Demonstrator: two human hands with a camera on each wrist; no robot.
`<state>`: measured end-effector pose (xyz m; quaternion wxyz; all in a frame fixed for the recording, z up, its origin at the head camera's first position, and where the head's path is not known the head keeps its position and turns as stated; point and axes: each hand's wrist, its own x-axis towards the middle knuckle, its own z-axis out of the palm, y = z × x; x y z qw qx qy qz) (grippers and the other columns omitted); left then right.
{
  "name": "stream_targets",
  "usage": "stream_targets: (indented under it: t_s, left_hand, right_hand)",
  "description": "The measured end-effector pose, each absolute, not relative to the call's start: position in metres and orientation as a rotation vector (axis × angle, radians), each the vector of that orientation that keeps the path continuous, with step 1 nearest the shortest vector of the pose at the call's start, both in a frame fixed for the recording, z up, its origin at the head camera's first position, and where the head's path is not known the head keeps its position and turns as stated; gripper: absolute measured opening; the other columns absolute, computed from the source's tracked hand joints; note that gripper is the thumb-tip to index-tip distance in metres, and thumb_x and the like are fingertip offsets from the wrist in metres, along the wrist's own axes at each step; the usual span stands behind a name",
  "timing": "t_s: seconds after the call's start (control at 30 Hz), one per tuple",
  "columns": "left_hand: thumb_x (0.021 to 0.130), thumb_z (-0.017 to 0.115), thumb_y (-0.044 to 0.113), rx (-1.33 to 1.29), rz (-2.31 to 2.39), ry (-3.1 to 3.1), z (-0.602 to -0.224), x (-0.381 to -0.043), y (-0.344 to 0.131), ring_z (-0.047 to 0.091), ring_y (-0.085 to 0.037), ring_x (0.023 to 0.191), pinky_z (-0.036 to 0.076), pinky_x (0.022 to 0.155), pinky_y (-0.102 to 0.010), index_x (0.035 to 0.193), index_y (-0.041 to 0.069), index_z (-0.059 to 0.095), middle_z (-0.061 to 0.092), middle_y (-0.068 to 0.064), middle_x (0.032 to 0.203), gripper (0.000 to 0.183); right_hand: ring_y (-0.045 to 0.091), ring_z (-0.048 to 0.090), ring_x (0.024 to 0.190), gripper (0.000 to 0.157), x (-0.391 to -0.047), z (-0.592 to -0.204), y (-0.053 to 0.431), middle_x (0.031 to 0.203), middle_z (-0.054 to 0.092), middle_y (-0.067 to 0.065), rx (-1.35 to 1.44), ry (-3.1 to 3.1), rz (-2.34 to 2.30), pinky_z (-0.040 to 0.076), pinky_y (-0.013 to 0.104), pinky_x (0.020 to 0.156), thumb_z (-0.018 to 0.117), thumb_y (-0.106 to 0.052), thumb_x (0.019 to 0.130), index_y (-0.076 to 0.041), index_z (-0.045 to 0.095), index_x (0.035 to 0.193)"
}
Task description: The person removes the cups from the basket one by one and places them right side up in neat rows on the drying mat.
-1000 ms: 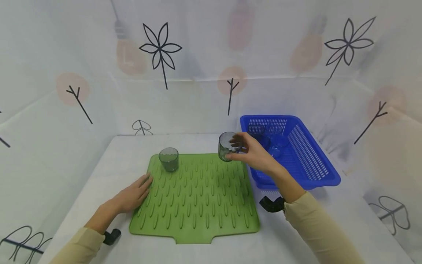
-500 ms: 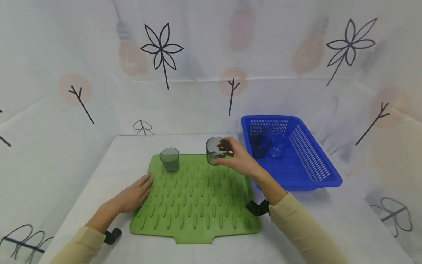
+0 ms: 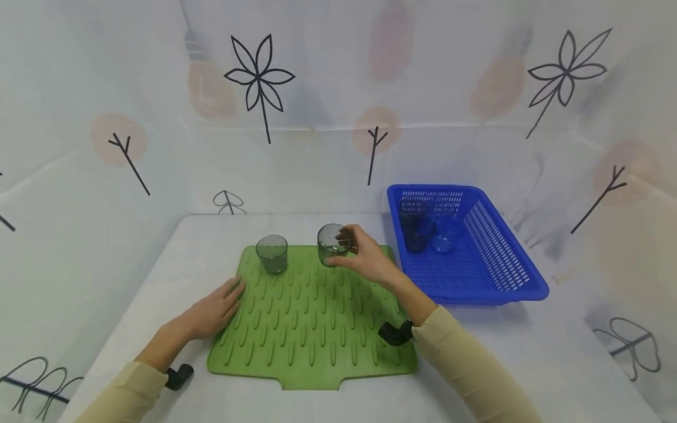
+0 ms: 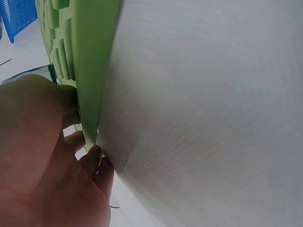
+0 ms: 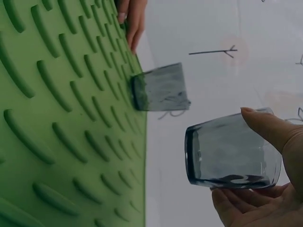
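Observation:
My right hand [image 3: 365, 255] holds a clear grey drinking glass [image 3: 329, 247] upright over the back of the green ridged mat [image 3: 312, 329]. In the right wrist view the thumb lies on one side of this glass [image 5: 232, 151] and the fingers on the other, with a gap between its base and the mat. A second grey glass [image 3: 272, 255] stands on the mat's back left corner. My left hand [image 3: 211, 308] rests at the mat's left edge, fingers extended; the left wrist view shows its fingertips [image 4: 102, 172] right at that edge.
A blue plastic basket [image 3: 508, 252] stands right of the mat, with several glasses [image 3: 418, 232] at its left side. The white table meets a printed cloth backdrop [image 3: 317, 170] behind. Each wrist wears a black camera mount [image 3: 395, 333].
My right hand has carried the glass leftward from beside the basket and slightly lower over the mat. The left hand and the standing glass have stayed in place.

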<state>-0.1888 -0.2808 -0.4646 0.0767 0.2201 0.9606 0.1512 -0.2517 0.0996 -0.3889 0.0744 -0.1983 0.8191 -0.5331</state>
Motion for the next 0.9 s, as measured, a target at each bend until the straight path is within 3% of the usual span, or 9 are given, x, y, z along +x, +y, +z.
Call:
stream_targets:
  t_s: [0.9]
  left_hand:
    - [0.109, 0.046, 0.013, 0.697, 0.423, 2.908, -0.471, -0.188, -0.281, 0.028, -0.049, 0.149, 0.029, 0.12, -0.06, 0.155, -0.009, 0.033, 0.023, -0.03, 0.164, 0.053]
  right_hand:
    - [0.038, 0.049, 0.137, 0.08, -0.267, -0.435, 0.062, 0.146, 0.05, 0.019, -0.407, 2.483, -1.52, 0.047, 0.05, 0.11, 0.079, -0.024, 0.092, 0.0, 0.034, 0.153]
